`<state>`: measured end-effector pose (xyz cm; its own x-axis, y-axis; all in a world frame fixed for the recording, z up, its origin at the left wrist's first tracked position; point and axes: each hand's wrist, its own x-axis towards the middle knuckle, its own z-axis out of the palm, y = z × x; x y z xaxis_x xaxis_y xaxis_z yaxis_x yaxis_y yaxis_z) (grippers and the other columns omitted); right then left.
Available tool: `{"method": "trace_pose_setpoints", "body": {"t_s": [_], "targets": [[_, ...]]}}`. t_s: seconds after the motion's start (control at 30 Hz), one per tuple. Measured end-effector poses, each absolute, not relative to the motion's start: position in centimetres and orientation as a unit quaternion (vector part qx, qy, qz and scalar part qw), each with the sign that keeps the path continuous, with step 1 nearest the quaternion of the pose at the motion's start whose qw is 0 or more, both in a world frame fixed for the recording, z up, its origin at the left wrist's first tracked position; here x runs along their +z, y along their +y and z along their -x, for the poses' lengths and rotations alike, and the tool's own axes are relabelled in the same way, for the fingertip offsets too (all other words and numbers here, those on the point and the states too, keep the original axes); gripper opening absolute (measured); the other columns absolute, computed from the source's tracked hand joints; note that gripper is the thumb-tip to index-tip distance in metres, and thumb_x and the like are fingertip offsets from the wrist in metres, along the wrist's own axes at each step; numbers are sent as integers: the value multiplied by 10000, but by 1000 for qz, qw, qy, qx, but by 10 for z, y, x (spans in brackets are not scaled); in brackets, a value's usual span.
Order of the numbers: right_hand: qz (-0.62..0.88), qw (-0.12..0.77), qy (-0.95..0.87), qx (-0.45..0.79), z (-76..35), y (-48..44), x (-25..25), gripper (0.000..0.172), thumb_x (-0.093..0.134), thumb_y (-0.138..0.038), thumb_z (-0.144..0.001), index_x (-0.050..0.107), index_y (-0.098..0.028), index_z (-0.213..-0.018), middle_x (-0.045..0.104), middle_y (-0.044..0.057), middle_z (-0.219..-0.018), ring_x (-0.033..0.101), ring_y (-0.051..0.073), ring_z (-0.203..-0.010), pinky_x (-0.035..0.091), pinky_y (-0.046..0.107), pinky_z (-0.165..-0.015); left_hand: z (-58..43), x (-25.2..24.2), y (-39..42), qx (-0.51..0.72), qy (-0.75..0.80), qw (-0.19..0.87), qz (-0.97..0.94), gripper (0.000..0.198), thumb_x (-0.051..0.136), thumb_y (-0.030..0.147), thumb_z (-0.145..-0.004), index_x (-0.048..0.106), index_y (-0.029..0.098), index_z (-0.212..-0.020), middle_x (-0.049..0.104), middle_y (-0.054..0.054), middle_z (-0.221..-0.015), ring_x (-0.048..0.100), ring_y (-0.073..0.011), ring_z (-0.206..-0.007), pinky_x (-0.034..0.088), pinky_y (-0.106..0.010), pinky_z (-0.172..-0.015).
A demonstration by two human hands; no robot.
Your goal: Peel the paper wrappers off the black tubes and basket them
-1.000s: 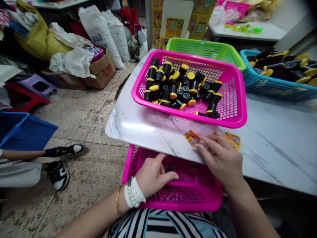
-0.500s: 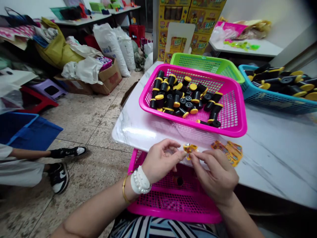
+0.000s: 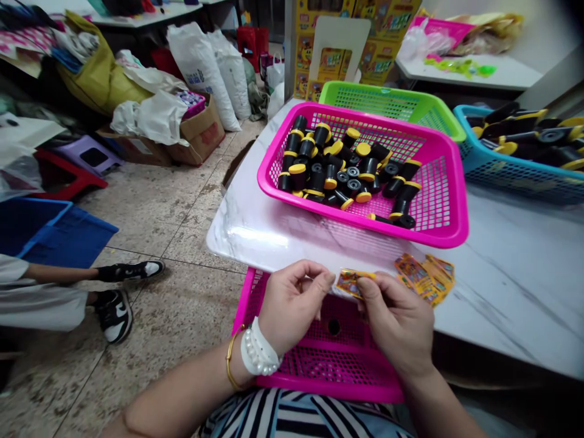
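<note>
In my right hand point(image 3: 401, 316), a small yellow-orange printed sticker point(image 3: 350, 282) is pinched between thumb and fingers over the table's front edge. My left hand point(image 3: 298, 304) is closed in a pinch, thumb against forefinger, right beside the sticker's left edge; whether anything is between those fingertips is hidden. More such stickers point(image 3: 425, 278) lie in a loose pile on the table, just beyond my right hand. Behind my hands stands a pink basket point(image 3: 449, 213) with many black cylinders with yellow caps point(image 3: 362, 173). Under my hands, a second pink basket point(image 3: 337, 389) holds a dark round piece point(image 3: 334, 327).
A green basket point(image 3: 392, 97) and a blue basket point(image 3: 524, 173) of black-and-yellow pieces stand behind on the marbled table point(image 3: 502, 261). Yellow printed boxes point(image 3: 387, 36) are stacked at the back. At left are a seated person's legs point(image 3: 59, 274), a blue bin point(image 3: 77, 234), cartons and white sacks.
The sticker, earlier bent and held between both hands, now lies flatter in my right hand's grip. My left fingertips have drawn slightly away to the left. The view has shifted a little.
</note>
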<state>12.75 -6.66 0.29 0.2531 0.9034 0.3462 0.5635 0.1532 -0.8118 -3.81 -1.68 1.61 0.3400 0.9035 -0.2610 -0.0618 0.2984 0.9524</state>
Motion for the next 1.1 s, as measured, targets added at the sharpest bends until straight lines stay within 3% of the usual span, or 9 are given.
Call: {"method": "trace_pose_setpoints", "body": {"t_s": [0.2, 0.37, 0.93, 1.03, 1.1], "targets": [[593, 476, -629, 161, -124, -71, 4, 249, 618, -190, -963, 637, -201, -715, 567, -28, -617, 525, 104, -534, 422, 227, -514, 39, 16, -24, 398, 451, 611, -515, 190, 740, 348, -847, 756, 158, -835, 684, -39, -789, 566, -111, -625, 492, -242, -604], [580, 490, -632, 156, -124, -73, 3, 179, 630, -146, -951, 664, -208, -787, 596, -22, -667, 552, 107, -577, 438, 229, -546, 41, 16, -20, 437, 463, 609, -474, 197, 761, 338, -823, 691, 159, -778, 616, 0, -703, 525, -100, -609, 457, -234, -598], [538, 474, -678, 162, -111, -66, 1, 119, 606, -127, -943, 671, -206, -883, 662, -2, -737, 628, 124, -630, 496, 228, -576, 40, 12, -18, 430, 425, 627, -492, 119, 798, 256, -730, 764, 145, -703, 645, -42, -762, 603, -143, -721, 487, -265, -678], [518, 432, -726, 135, -130, -55, 17, 86, 623, -176, -944, 688, -221, -911, 687, -8, -742, 629, 121, -603, 486, 232, -553, 44, 15, -16, 401, 441, 659, -459, 133, 771, 268, -744, 745, 150, -690, 657, -26, -660, 572, -115, -591, 463, -239, -577], [539, 406, -736, 46, -158, -40, 35, 64, 641, -245, -945, 705, -234, -945, 732, 7, -805, 657, 143, -650, 497, 260, -596, 47, 14, -15, 365, 446, 695, -430, 174, 757, 318, -769, 730, 151, -728, 630, 5, -558, 475, -80, -430, 373, -210, -441]]}}
